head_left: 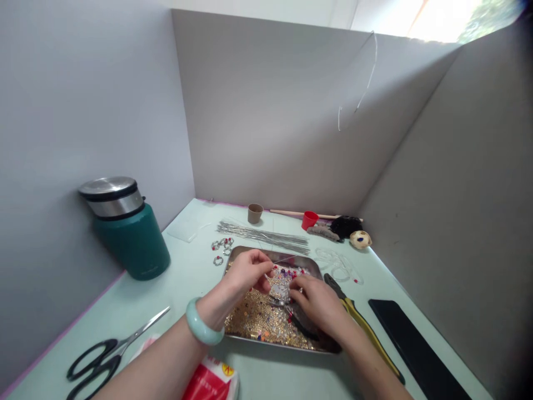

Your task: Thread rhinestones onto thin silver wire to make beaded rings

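A metal tray holds gold, clear, red and purple beads. Above its back half, my left hand is closed, thumb and forefinger pinching a thin wire that slants off to the right. A pale green bangle circles the left wrist. My right hand is low over the tray's right side, its fingers curled together at the beads; whatever lies between the fingertips is hidden. Small black-handled pliers rest on the beads beneath it, partly covered.
Beyond the tray lie a bundle of wires, several beaded rings, a brown cup and a red cup. Yellow-handled pliers and a black slab flank the right; scissors and a green flask the left.
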A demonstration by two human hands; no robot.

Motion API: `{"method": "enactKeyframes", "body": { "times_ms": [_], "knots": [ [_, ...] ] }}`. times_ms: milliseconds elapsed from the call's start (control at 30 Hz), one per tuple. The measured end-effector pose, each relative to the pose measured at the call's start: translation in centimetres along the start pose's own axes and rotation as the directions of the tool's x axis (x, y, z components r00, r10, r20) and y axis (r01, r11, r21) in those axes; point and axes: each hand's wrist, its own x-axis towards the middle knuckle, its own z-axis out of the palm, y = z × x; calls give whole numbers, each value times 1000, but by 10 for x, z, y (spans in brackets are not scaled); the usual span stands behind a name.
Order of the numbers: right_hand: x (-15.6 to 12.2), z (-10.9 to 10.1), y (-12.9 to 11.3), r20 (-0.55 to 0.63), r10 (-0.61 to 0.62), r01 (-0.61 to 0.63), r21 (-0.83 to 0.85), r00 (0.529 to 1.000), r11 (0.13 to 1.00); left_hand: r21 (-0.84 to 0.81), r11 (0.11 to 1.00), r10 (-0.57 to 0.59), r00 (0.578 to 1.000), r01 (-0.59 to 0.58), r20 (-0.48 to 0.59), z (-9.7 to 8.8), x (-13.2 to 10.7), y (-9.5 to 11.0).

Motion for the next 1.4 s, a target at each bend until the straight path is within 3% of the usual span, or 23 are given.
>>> {"method": "enactKeyframes", "body": {
  "times_ms": [200, 567, 767, 933, 1033, 1167, 1300, 1400],
  "knots": [
    [18, -7, 0, 25, 0, 2, -101, 1000, 995, 8, 1000, 15, 1000, -15, -10, 0, -2, 2],
    [50, 9, -7, 17, 41, -36, -219, 999, 975, -16, 1000, 6, 1000, -6, -13, -2, 1, -2],
    [50, 16, -6, 9, 55, -55, -63, 998, 997, -9, 1000, 13, 1000, -13, -18, -3, 2, -2],
    [49, 8, 5, -90, 122, -93, 270, 988, 958, 24, 1000, 15, 1000, -15, -9, -4, 1, -2],
    [45, -6, 12, -137, 151, -48, 564, 979, 824, 48, 999, 12, 999, -13, 31, -4, 1, -2],
    [36, -19, 12, -161, 185, 56, 880, 969, 472, 87, 995, -56, 990, 44, 131, -1, 0, -5],
    [30, -18, 10, -168, 242, 142, 982, 956, 121, 124, 990, -97, 968, 70, 232, 2, -1, -9],
    [28, -14, 10, -124, 254, 145, 987, 959, -67, 161, 981, -144, 959, 107, 243, 4, -1, -9]
  ]
}}
